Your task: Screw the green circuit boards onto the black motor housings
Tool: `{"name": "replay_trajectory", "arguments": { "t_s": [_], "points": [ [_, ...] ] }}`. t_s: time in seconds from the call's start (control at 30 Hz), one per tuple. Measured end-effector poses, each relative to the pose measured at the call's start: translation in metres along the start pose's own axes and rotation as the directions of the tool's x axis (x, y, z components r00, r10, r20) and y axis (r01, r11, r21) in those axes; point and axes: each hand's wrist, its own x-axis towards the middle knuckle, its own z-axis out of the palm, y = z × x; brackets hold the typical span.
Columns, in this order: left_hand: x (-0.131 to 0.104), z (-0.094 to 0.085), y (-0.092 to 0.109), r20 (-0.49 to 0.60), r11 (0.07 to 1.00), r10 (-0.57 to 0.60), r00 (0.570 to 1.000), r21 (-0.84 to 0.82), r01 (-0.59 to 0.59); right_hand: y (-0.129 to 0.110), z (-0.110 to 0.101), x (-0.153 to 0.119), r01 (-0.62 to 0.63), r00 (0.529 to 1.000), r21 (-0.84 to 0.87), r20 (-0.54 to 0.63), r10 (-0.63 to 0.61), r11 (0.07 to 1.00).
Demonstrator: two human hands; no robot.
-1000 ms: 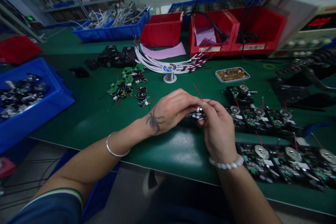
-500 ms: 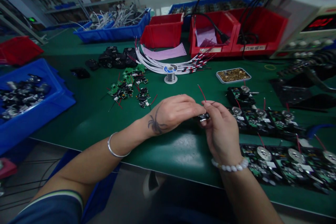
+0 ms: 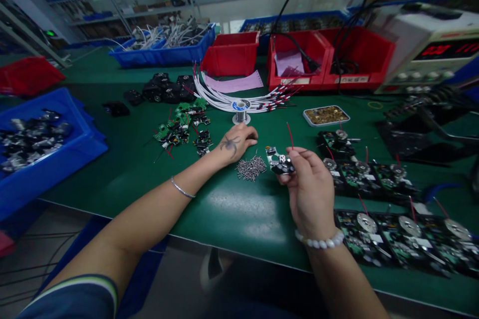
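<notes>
My right hand (image 3: pixel 310 174) grips a small circuit board (image 3: pixel 279 161) by its right end, with a red wire (image 3: pixel 290 134) rising beside the thumb. To the left of the board lies a heap of small metal pins or screws (image 3: pixel 251 168) on the green table (image 3: pixel 232 214). My left hand (image 3: pixel 239 142) is just above and left of that heap, near the solder spool (image 3: pixel 241 114). Its fingers are curled together, and whatever may be between them is too small to see.
Loose circuit boards (image 3: pixel 174 129) lie left of my left hand, and assembled units (image 3: pixel 389 229) stand in rows at the right. Behind are white cables (image 3: pixel 220 99), a small metal tray (image 3: pixel 326 115), red bins (image 3: pixel 230 55) and a power supply (image 3: pixel 430 50). A blue bin (image 3: pixel 48 134) sits at the left.
My left hand has left the board and moved left, uncovering the metal heap. My right hand still holds the board, now more in view. The view has tilted up slightly.
</notes>
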Motion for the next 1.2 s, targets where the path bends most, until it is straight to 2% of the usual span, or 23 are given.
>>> {"name": "replay_trajectory", "arguments": {
  "t_s": [0.3, 0.5, 0.97, 1.1, 1.2],
  "points": [
    [-0.006, -0.002, 0.005, -0.013, 0.998, 0.053, 0.998, 0.016, -0.053, 0.001, 0.000, -0.001, 0.036, 0.999, -0.066, -0.008, -0.037, 0.997],
    [-0.002, -0.001, 0.002, 0.137, 0.991, 0.133, 0.982, 0.000, -0.134, 0.000, -0.001, -0.001, 0.092, 0.995, -0.084, -0.036, -0.096, 0.992],
    [-0.020, -0.020, 0.001, 0.271, 0.980, 0.195, 0.943, -0.010, -0.200, 0.001, -0.002, -0.002, 0.083, 0.996, -0.118, -0.018, -0.086, 0.989],
    [-0.028, -0.023, 0.001, 0.235, 0.981, 0.186, 0.954, 0.002, -0.192, 0.002, -0.001, -0.001, 0.074, 0.997, -0.132, -0.005, -0.076, 0.988],
    [-0.031, -0.029, 0.013, 0.111, 0.989, 0.148, 0.983, -0.006, -0.148, 0.004, 0.000, -0.001, 0.065, 0.998, -0.152, 0.007, -0.064, 0.986]
  ]
}}
